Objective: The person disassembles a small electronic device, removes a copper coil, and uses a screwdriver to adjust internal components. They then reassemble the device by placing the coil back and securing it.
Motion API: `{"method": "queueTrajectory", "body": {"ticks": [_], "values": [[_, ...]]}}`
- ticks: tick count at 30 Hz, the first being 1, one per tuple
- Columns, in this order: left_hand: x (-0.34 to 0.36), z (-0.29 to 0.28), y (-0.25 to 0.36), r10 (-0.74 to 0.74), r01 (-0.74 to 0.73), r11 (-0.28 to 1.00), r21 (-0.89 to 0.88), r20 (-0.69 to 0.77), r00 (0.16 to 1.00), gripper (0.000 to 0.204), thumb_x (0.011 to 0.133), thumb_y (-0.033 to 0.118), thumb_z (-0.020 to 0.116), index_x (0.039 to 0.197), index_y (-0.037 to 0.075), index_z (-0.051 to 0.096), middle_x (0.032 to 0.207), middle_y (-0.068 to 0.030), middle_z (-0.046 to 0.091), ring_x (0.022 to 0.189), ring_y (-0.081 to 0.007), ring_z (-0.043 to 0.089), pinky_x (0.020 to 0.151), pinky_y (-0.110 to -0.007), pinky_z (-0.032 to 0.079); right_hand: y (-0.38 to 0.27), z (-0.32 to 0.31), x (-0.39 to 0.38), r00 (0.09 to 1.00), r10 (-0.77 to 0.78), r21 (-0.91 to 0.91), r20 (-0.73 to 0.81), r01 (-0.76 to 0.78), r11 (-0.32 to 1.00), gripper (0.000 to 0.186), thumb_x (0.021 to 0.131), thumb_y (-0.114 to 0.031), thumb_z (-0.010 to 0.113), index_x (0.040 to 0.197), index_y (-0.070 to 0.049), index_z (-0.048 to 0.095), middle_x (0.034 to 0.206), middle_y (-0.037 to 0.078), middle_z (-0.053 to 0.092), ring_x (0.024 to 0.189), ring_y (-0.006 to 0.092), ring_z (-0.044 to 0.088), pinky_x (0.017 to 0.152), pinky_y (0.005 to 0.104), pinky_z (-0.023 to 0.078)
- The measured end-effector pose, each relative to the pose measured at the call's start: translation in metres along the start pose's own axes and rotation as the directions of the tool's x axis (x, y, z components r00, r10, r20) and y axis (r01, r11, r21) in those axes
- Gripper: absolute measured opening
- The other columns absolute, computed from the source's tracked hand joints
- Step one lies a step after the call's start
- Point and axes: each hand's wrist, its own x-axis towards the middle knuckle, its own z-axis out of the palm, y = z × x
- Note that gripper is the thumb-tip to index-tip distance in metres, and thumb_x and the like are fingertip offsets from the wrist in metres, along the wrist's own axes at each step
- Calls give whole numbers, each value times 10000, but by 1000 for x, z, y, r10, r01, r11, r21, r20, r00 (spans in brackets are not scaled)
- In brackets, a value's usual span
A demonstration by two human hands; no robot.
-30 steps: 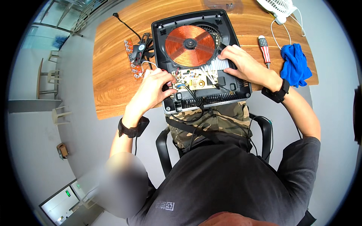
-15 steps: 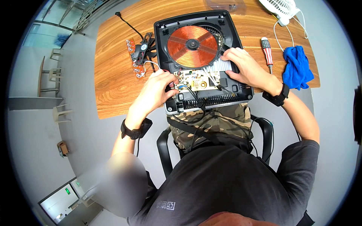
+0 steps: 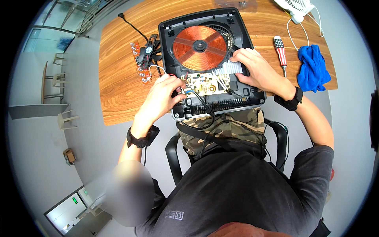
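An opened induction cooker (image 3: 167, 59) lies in its black shell at the table's near edge, partly over my lap. A round copper coil (image 3: 186, 49) fills its middle. Nearer me sits a pale circuit board (image 3: 203, 85) with wires and a ribbed silver heat sink (image 3: 233, 68). At the board's left end, the thumb and fingers of my left hand (image 3: 164, 91) are bent around its edge. My right hand (image 3: 258, 71) grips the right end, fingers by the heat sink and thumb below it. Both sets of fingertips are partly hidden.
Left of the cooker lie a black fan (image 3: 149, 53) and an orange strip (image 3: 143, 73) with silver round parts. A screwdriver (image 3: 280, 51), a blue cloth (image 3: 312, 69) and a white desk fan (image 3: 297, 10) are to the right. A black cable (image 3: 134, 27) runs across the far left.
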Motion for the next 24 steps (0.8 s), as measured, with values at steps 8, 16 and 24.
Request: {"method": "queueTrajectory", "body": {"ticks": [8, 16, 24], "values": [[-1, -1, 2, -6, 6, 1000, 7, -4, 1000, 328, 738, 91, 881, 981, 47, 665, 863, -60, 611, 906, -286, 570, 846, -414, 495, -3, -1, 0, 1000, 7, 13, -18, -6, 1000, 396, 815, -96, 765, 1176, -24, 620, 1118, 131, 612, 1093, 347, 583, 964, 437, 478], [-1, -1, 2, -4, 4, 1000, 19, -5, 1000, 340, 746, 83, 879, 1003, 48, 660, 877, -65, 611, 914, -291, 572, 846, -419, 495, -1, 1, -1, 999, 8, 22, -36, -7, 1000, 399, 817, -99, 761, 1181, -20, 618, 1120, 140, 616, 1090, 352, 585, 968, 438, 477], [-1, -2, 3, -37, 37, 999, -40, 6, 999, 356, 756, 68, 878, 1027, 53, 648, 865, -54, 600, 904, -276, 570, 835, -415, 497, -1, 0, -3, 999, -3, 50, -46, 5, 999, 416, 828, -84, 753, 1214, -16, 610, 1154, 140, 612, 1116, 355, 577, 981, 436, 473]]}}
